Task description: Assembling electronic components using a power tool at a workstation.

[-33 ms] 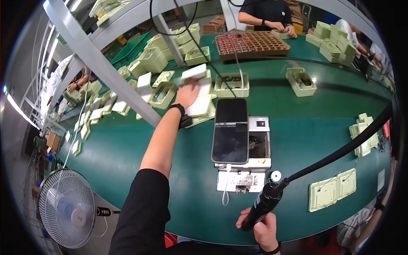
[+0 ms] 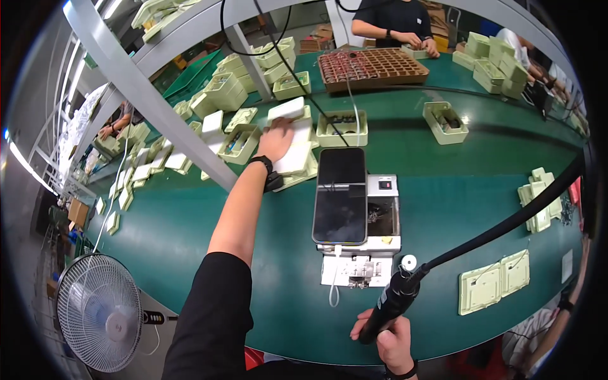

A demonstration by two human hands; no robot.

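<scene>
My left arm stretches forward, and my left hand (image 2: 277,140) rests on a stack of pale green and white plastic covers (image 2: 294,157). Its fingers lie over the covers, with the tips partly hard to see. An open pale green box (image 2: 240,144) with small parts inside stands just left of that hand. Near the front edge, my right hand (image 2: 394,342) is closed around a black electric screwdriver (image 2: 397,299), whose thick black cable runs up to the right. Beyond it sits a small machine (image 2: 384,239) with a metal front, with a dark phone (image 2: 341,196) on its left side.
Pale green cover panels (image 2: 494,282) lie at the right, with more pieces (image 2: 539,201) farther back. A brown compartment tray (image 2: 373,68) and an open box (image 2: 446,122) stand beyond. A grey metal post (image 2: 158,104) crosses the left, above a fan (image 2: 99,312). A co-worker sits opposite.
</scene>
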